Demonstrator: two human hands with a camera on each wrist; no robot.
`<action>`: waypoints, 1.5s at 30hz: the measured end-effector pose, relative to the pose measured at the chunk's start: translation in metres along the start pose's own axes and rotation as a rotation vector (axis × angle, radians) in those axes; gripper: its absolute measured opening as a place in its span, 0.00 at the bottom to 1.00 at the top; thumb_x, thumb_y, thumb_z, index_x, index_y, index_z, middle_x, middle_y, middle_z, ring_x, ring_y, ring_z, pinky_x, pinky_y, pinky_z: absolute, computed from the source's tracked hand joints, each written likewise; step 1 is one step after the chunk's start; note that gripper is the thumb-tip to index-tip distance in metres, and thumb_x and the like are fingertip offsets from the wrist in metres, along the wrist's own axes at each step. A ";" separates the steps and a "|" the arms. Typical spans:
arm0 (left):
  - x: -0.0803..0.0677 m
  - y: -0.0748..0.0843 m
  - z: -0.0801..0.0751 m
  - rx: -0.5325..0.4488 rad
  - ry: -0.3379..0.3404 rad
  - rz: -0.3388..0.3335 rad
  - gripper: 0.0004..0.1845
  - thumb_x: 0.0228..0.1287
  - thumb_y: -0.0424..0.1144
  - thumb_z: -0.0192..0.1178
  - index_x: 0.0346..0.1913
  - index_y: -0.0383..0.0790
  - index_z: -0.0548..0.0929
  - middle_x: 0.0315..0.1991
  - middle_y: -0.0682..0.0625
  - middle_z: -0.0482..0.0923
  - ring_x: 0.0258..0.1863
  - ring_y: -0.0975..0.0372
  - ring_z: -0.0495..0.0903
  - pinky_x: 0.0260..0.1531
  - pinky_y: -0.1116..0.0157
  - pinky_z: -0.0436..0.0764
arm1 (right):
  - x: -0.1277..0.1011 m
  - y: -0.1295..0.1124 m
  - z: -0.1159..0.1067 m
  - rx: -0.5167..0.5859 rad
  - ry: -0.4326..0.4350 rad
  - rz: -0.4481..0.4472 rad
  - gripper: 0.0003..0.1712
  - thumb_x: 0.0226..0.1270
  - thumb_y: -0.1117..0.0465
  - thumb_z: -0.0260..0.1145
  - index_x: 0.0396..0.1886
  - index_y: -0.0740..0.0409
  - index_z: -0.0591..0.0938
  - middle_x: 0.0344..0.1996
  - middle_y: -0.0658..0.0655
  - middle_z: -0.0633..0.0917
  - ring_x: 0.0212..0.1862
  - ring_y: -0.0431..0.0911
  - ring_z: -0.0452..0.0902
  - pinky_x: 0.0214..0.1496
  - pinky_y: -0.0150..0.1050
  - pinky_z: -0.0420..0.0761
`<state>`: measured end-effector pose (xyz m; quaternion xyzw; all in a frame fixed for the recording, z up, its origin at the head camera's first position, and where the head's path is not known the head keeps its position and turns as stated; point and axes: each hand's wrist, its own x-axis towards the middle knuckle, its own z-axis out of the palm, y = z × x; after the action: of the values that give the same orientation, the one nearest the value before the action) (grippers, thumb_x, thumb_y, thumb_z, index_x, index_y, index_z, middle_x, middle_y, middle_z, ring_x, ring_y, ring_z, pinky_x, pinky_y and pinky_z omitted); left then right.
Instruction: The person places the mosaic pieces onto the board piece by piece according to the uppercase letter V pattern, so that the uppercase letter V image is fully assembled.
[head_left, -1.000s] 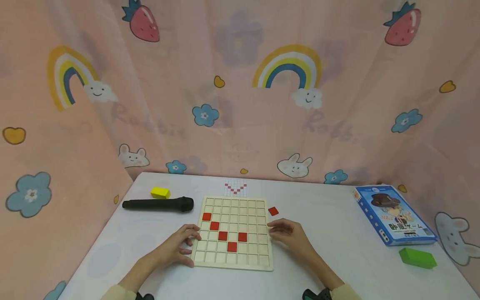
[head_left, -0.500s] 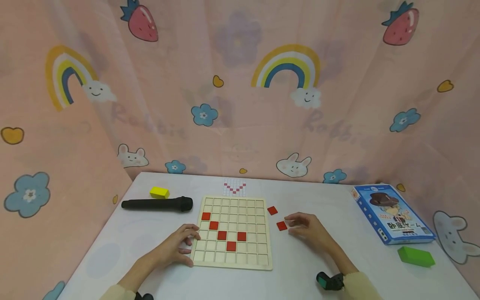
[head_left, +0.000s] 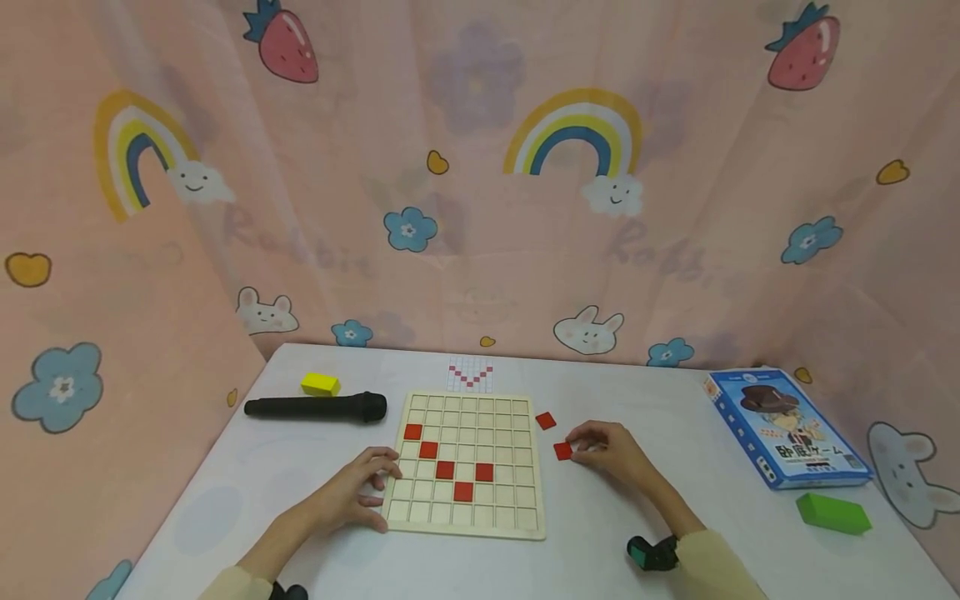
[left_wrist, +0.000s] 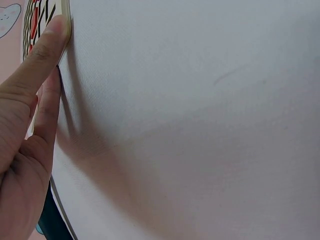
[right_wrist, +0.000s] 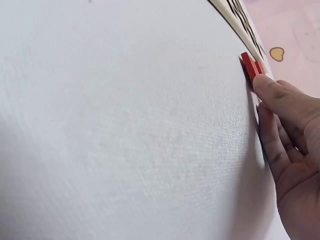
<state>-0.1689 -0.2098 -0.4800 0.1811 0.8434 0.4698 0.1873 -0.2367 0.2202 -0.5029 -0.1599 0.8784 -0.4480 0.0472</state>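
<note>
A cream board [head_left: 504, 521] with a square grid lies mid-table, with several red tiles [head_left: 463, 492] set in its cells in a slanting, V-like line. My left hand [head_left: 352, 492] rests at the board's left edge, fingers spread; in the left wrist view the thumb touches the board's corner [left_wrist: 64, 25]. To the right of the board, my right hand [head_left: 611, 450] pinches a loose red tile [head_left: 562, 451] by its right side with thumb and index finger, low over the table. Another loose red tile [head_left: 546, 421] lies just behind it, beside the board's edge.
A small pattern card [head_left: 471, 375] with a red V lies behind the board. Back left are a black microphone [head_left: 315, 409] and a yellow block [head_left: 320, 385]. At the right lie a blue game box [head_left: 787, 433] and a green block [head_left: 834, 513]. A printed curtain [head_left: 480, 250] hangs behind.
My right hand has moved right from the board's edge to the nearer loose red tile, first covered by the hand, and now pinches it. The left hand has stayed put.
</note>
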 end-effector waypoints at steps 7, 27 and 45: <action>-0.001 -0.001 -0.001 0.008 0.002 0.006 0.32 0.39 0.32 0.77 0.51 0.36 0.75 0.66 0.38 0.57 0.45 0.55 0.66 0.42 0.71 0.82 | -0.011 -0.001 0.005 0.099 0.081 0.035 0.16 0.57 0.67 0.71 0.46 0.64 0.82 0.41 0.58 0.84 0.41 0.46 0.82 0.46 0.28 0.81; 0.001 0.000 0.002 -0.003 0.012 -0.024 0.33 0.37 0.29 0.78 0.51 0.36 0.75 0.66 0.40 0.58 0.46 0.54 0.66 0.41 0.70 0.82 | -0.016 -0.023 0.024 0.244 0.190 0.168 0.17 0.56 0.70 0.71 0.47 0.64 0.81 0.45 0.61 0.84 0.46 0.51 0.82 0.49 0.34 0.82; 0.001 0.000 0.002 -0.022 0.008 -0.028 0.33 0.37 0.30 0.77 0.52 0.36 0.75 0.66 0.40 0.57 0.46 0.54 0.66 0.41 0.70 0.82 | -0.009 -0.035 0.045 0.281 0.185 0.138 0.16 0.55 0.71 0.71 0.45 0.64 0.82 0.43 0.60 0.85 0.43 0.50 0.84 0.49 0.35 0.83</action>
<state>-0.1690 -0.2083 -0.4814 0.1653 0.8415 0.4769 0.1926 -0.2099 0.1692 -0.5015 -0.0490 0.8167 -0.5747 0.0188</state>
